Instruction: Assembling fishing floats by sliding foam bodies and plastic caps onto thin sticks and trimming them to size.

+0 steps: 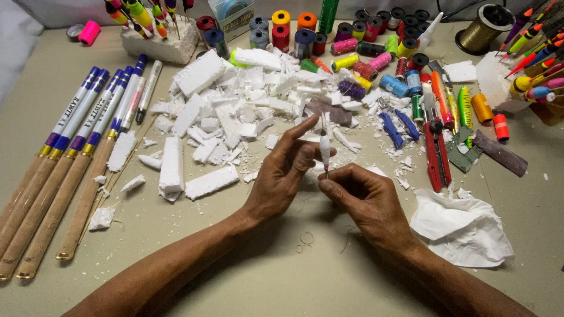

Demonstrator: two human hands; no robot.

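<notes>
Head view: our left hand [281, 173] and right hand [364, 196] pinch a slim white float [324, 147] upright above the table [264, 276], fingers closed on it. We judge that excess pressure could snap its thin stem.

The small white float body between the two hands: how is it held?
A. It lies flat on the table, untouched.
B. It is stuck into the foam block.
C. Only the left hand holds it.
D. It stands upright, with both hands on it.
D: the white float body stands upright, the left hand touching its side and the right hand pinching its lower stem.
</notes>
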